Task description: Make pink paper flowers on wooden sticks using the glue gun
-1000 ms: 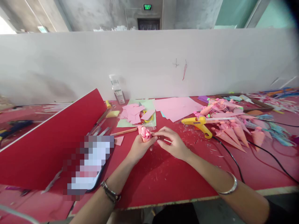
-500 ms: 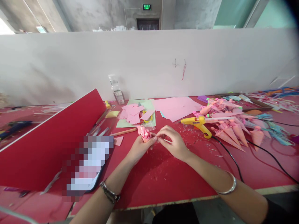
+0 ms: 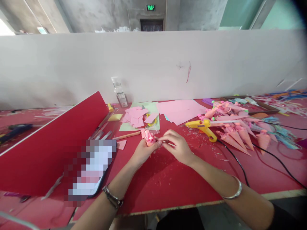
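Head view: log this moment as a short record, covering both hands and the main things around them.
Left hand: left hand grips a pink flower
Right hand: right hand has fingertips by the left thumb; whether they pinch anything is unclear
Right side: yellow glue gun lying beside pink cones
Beyond hands: pink paper pieces on a green sheet
Left side: phone, screen pixelated
Surface: red table with scattered scraps

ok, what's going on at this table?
A person's left hand holds a pink rose-like flower. The right hand is close beside it; whether it pinches something is too small to tell. A yellow glue gun lies to the right on the red tabletop, next to pink cones. Pink paper pieces lie on a pale green sheet beyond the hands.
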### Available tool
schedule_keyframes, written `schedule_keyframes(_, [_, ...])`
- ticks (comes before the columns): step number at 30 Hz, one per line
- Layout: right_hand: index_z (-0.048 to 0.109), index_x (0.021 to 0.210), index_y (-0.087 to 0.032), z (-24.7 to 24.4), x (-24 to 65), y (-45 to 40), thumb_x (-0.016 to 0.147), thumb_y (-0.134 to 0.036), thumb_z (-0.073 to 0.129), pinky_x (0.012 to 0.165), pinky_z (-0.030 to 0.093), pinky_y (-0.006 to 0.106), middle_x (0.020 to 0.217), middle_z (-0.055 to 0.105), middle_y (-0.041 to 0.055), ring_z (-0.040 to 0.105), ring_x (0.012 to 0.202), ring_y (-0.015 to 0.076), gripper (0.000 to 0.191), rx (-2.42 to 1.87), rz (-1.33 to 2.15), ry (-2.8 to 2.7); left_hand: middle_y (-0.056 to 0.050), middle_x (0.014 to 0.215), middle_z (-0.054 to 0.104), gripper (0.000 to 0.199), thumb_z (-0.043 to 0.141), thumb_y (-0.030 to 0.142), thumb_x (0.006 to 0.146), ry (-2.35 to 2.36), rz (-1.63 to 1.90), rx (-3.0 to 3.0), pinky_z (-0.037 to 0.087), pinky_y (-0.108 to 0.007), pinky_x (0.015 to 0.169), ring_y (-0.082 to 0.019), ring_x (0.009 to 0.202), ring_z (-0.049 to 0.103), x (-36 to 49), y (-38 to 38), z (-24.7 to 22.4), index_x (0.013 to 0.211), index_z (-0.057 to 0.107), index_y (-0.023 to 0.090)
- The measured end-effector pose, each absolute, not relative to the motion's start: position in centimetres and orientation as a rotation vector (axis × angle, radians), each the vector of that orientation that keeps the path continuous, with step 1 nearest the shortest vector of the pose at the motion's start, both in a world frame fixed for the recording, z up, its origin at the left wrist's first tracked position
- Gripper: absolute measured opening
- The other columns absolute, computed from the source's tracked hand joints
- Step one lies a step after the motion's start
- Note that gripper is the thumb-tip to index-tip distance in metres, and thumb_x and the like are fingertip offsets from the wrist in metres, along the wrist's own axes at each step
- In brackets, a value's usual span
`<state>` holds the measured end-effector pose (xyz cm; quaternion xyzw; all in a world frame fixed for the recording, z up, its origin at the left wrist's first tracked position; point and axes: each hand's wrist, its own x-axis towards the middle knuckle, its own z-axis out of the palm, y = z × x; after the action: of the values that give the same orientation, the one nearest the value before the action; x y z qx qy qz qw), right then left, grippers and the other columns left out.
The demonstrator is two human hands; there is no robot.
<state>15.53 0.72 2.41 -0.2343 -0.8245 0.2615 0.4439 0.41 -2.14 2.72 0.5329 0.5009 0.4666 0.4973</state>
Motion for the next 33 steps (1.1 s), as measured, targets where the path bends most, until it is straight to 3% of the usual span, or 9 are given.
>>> schedule_keyframes(18, [0.054, 0.079, -0.019, 2.4, 15.4, 0.9, 0.081, -0.023, 0.046, 0.063, 0.043, 0.025, 0.075, 0.053, 0.0017, 0.052, 0.071, 0.0129, 0.009, -0.704, 0.74, -1.796, 0.006, 0.05, 0.038, 0.023, 0.055, 0.036, 0.07, 1.236, 1.213, 1.218, 0.026, -0.018, 0.042, -0.005, 0.043, 0.032, 0.9, -2.1, 2.4, 0.066, 0.049, 0.015])
schedule_keyframes(24, [0.052, 0.076, -0.018, 2.1, 15.8, 1.7, 0.082, -0.03, 0.043, 0.051, 0.041, 0.022, 0.067, 0.051, -0.0001, 0.048, 0.055, 0.0099, 0.015, -0.789, 0.873, -1.64, 0.005, 0.054, 0.039, 0.025, 0.058, 0.038, 0.066, 1.347, 1.147, 1.331, 0.027, -0.018, 0.046, -0.006, 0.048, 0.032, 0.9, -2.2, 2.8, 0.065, 0.052, 0.014])
schedule_keyframes(27, [0.051, 0.074, -0.018, 1.8, 15.6, 1.6, 0.08, -0.03, 0.046, 0.053, 0.041, 0.022, 0.067, 0.051, -0.0002, 0.049, 0.059, 0.0108, 0.015, -0.793, 0.87, -1.682, 0.005, 0.054, 0.04, 0.026, 0.059, 0.038, 0.064, 1.338, 1.142, 1.343, 0.028, -0.019, 0.047, -0.006, 0.05, 0.033, 1.0, -2.3, 3.0, 0.063, 0.049, 0.014])
schedule_keyframes(33, [0.054, 0.087, -0.02, 1.8, 15.3, 1.3, 0.081, -0.025, 0.044, 0.062, 0.044, 0.025, 0.08, 0.057, 0.0024, 0.054, 0.072, 0.0135, 0.013, -0.768, 0.822, -1.735, 0.007, 0.047, 0.032, 0.035, 0.058, 0.041, 0.065, 1.375, 1.07, 1.392, 0.024, -0.019, 0.044, -0.005, 0.044, 0.028, 1.1, -2.5, 3.2, 0.052, 0.037, 0.016])
